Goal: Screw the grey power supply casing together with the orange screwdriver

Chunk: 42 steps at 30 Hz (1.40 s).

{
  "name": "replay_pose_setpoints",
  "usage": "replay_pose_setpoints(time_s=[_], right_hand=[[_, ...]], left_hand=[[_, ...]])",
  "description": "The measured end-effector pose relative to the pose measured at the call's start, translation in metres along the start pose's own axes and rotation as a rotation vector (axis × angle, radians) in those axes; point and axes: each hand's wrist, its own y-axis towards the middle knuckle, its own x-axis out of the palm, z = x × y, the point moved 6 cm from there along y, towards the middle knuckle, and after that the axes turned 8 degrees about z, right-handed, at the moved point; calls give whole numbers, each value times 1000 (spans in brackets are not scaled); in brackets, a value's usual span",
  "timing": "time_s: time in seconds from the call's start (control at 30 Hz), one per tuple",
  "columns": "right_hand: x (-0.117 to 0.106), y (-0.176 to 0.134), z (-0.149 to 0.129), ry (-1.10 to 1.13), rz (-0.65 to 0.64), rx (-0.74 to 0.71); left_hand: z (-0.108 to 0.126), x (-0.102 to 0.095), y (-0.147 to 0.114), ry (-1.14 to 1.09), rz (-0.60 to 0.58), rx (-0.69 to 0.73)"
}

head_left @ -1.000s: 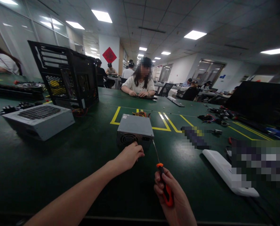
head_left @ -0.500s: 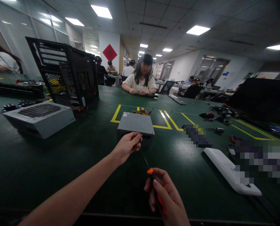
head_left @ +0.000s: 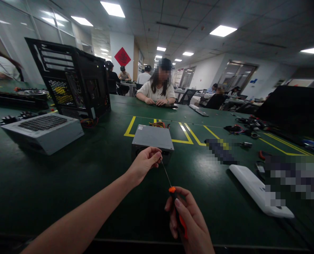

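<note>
An orange-and-black screwdriver (head_left: 179, 215) is gripped by the handle in my right hand (head_left: 192, 220), its thin shaft slanting up and to the left. At the far end of that shaft, my left hand (head_left: 146, 164) pinches the tip between thumb and fingers. Whether a small part sits there as well is hidden. Just beyond my left hand stands a grey power supply unit (head_left: 153, 137) on the green table, partly covered by my fingers, with coloured cables (head_left: 159, 124) behind it.
To the left lie a second power supply (head_left: 67, 132) and an upright black computer case (head_left: 93, 84). A white elongated device (head_left: 259, 192) rests at the right, near cables (head_left: 252, 123). Across the table (head_left: 114, 176) sits another person (head_left: 157, 88), hands on a dark object.
Both hands and the screwdriver have shifted slightly to the right in the picture. Their hold looks the same, and the power supply has stayed in place.
</note>
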Motion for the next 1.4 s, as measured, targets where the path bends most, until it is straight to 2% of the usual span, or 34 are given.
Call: replay_pose_setpoints(time_s=[0.13,0.3,0.4,0.5,0.6,0.67,0.8,0.93,1.07,1.4], right_hand=[[-1,0,2,-46,16,-31],[-2,-1,1,-57,41,-34],[-1,-2,2,25,19,43],[0,-2,4,139,-14,132],[-2,1,4,261,31,175],[-4,3,3,333,78,178],[-3,7,3,423,128,208],[1,13,0,450,148,186],[1,18,-2,453,193,151],[5,23,-1,442,175,145]], left_hand=[[3,-2,1,182,15,113],[10,1,-1,320,-32,217],[4,4,-3,288,-69,159],[-8,9,-4,115,-102,18],[-21,11,-3,0,-115,-110],[-28,7,-1,76,-81,-132],[-28,1,2,417,-51,17],[-19,4,-3,590,-88,196],[-18,7,-6,641,-99,229],[-22,8,-7,658,-127,227]])
